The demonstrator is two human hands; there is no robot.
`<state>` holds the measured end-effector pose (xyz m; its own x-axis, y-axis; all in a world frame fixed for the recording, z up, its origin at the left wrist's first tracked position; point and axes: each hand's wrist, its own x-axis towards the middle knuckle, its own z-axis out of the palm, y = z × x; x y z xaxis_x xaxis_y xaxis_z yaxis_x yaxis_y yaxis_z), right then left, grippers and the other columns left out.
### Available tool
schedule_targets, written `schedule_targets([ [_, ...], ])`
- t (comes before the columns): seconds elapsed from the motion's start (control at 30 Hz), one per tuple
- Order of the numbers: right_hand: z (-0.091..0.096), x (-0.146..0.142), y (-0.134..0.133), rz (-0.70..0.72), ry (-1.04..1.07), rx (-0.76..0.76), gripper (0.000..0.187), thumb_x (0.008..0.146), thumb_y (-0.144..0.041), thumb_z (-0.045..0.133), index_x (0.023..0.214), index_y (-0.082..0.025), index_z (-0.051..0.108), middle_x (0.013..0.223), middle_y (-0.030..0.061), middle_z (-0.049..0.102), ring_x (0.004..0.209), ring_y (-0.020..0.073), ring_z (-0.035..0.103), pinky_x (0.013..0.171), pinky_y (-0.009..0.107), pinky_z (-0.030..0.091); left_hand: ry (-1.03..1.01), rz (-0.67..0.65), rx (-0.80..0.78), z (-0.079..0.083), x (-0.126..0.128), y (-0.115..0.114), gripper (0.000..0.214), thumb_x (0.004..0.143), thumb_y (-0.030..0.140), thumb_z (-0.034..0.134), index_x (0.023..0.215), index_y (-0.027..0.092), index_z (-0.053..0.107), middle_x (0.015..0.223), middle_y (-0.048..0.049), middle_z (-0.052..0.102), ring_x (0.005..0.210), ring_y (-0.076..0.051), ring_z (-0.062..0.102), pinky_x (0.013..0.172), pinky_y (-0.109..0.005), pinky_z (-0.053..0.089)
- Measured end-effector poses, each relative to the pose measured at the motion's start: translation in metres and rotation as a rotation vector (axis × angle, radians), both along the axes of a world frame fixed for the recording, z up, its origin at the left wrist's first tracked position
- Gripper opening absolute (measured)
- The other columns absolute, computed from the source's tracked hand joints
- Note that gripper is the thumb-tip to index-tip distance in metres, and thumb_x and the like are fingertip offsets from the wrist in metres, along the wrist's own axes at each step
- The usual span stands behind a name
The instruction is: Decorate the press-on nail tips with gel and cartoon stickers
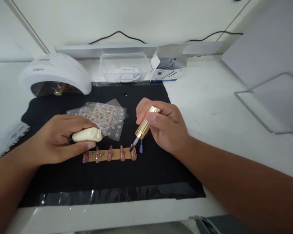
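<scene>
My left hand (56, 138) is closed around a cream polish bottle (88, 134) lying sideways, its open neck pointing right. My right hand (164, 125) pinches a gold brush cap (146, 123), and the brush tip (132, 148) touches the rightmost of several pink press-on nails stuck on a tan strip (109, 154). A small purple nail tip (141, 147) stands just right of the strip. All of this rests on a black mat (107, 182).
Sticker sheets (104, 115) lie behind the strip. A white nail lamp (55, 76) sits at the back left, a clear plastic tub (123, 68) and an alcohol-pads box (167, 70) behind the mat. A wire stand (266, 107) is on the white table at right.
</scene>
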<state>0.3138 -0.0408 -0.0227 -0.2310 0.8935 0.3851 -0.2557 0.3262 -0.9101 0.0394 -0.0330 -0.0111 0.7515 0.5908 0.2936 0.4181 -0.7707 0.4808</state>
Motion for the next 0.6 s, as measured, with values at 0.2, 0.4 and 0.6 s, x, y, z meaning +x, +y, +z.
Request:
schedule_targets([
  [0.2, -0.005, -0.007, -0.003, -0.005, 0.135, -0.1, 0.028, 0.087, -0.043, 0.069, 0.075, -0.018, 0.073, 0.069, 0.0009, 0.066, 0.064, 0.0136, 0.06, 0.061, 0.028, 0.05, -0.105, -0.015, -0.061, 0.004, 0.004, -0.002, 0.011, 0.093, 0.028, 0.064, 0.098, 0.02, 0.067, 0.077, 0.0024, 0.07, 0.064, -0.007, 0.064, 0.059, -0.016, 0.046],
  [0.4, -0.006, -0.011, -0.007, -0.124, 0.141, -0.129, 0.027, 0.083, -0.049, 0.074, 0.081, -0.023, 0.076, 0.074, 0.0012, 0.07, 0.069, 0.015, 0.063, 0.066, 0.029, 0.052, -0.179, -0.004, -0.063, 0.007, 0.004, -0.004, 0.01, 0.092, 0.027, 0.065, 0.097, 0.019, 0.067, 0.074, 0.0028, 0.068, 0.062, -0.006, 0.062, 0.058, -0.014, 0.045],
  [0.6, -0.007, -0.01, -0.008, -0.115, 0.117, -0.068, 0.024, 0.086, -0.048, 0.071, 0.085, -0.025, 0.078, 0.076, 0.0005, 0.069, 0.071, 0.0148, 0.061, 0.067, 0.029, 0.049, -0.184, -0.031, -0.081, 0.003, 0.007, -0.002, 0.008, 0.091, 0.024, 0.065, 0.096, 0.017, 0.067, 0.073, 0.0026, 0.067, 0.062, -0.007, 0.06, 0.059, -0.015, 0.044],
])
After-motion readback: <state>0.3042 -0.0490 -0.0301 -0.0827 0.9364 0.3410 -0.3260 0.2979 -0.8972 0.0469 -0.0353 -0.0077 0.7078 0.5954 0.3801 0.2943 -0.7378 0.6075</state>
